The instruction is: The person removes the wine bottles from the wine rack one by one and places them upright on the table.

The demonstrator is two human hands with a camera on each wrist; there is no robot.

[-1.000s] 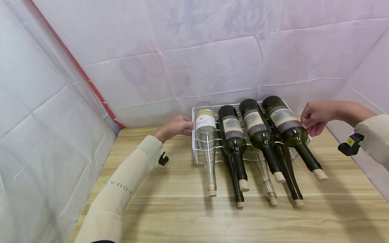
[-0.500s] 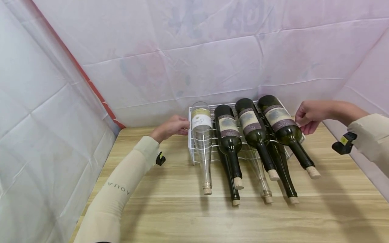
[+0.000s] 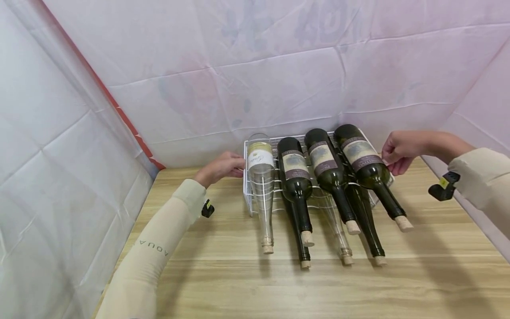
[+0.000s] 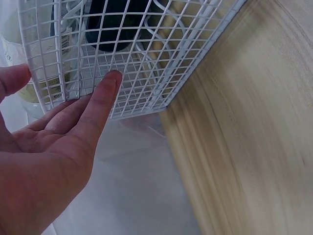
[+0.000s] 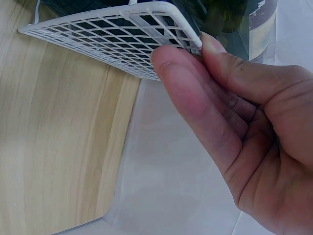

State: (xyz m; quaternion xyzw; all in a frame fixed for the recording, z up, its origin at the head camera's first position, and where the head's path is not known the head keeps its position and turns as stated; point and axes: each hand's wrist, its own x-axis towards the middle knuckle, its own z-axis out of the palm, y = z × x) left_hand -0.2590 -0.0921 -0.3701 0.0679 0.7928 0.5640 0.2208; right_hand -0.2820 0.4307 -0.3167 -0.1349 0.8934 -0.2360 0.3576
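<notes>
A white wire wine rack [image 3: 249, 197] stands on the wooden table with corked bottles lying in it in two layers. The upper row has a clear bottle [image 3: 261, 177] at the left and three dark green wine bottles [image 3: 295, 170] with cream and purple labels. Below them lie more bottles, mostly hidden. My left hand [image 3: 224, 168] holds the rack's left side, fingers along the mesh and thumb at the top rim in the left wrist view. On the right side, my right hand [image 3: 402, 150] pinches the rack's upper corner between thumb and fingers, beside the rightmost bottle.
White sheeting [image 3: 279, 88] rises behind the rack and along both sides of the table [image 3: 223, 279]. The bottle necks and corks reach past the rack's front edge, over the tabletop.
The rack has slid a little to the left with all its bottles. Both hands have moved left along with it, keeping their places at its sides.
</notes>
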